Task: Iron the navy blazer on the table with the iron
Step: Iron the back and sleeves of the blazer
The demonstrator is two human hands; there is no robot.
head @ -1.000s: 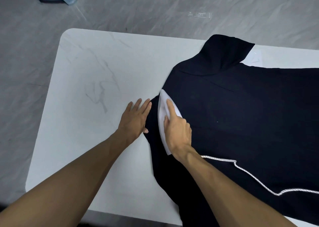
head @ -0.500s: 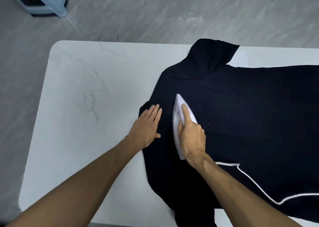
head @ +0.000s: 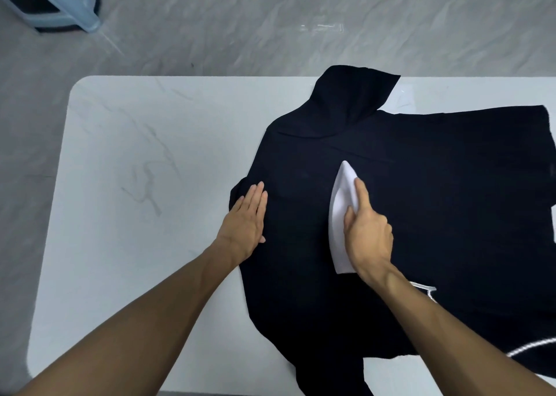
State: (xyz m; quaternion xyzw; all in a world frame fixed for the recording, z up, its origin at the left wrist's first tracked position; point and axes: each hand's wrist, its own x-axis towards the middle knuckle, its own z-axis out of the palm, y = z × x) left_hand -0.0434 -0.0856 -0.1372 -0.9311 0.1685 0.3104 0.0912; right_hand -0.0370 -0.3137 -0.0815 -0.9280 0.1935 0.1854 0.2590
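Right hand (head: 368,239) grips white iron (head: 343,215) on navy blazer (head: 421,215). Left hand (head: 245,219), fingers straight, presses blazer edge left of iron. Table (head: 135,185) beneath.

- Table (head: 126,161): white top with faint grey veining and rounded corners; landmark for the items below.
- Floor (head: 210,28): grey, marble-patterned, beyond the table's far edge and along its left side.
- Stool (head: 60,7): pale blue plastic, standing beyond the table's far left corner.
- Glare (head: 322,28): small bright reflection on the floor beyond the table's far edge.
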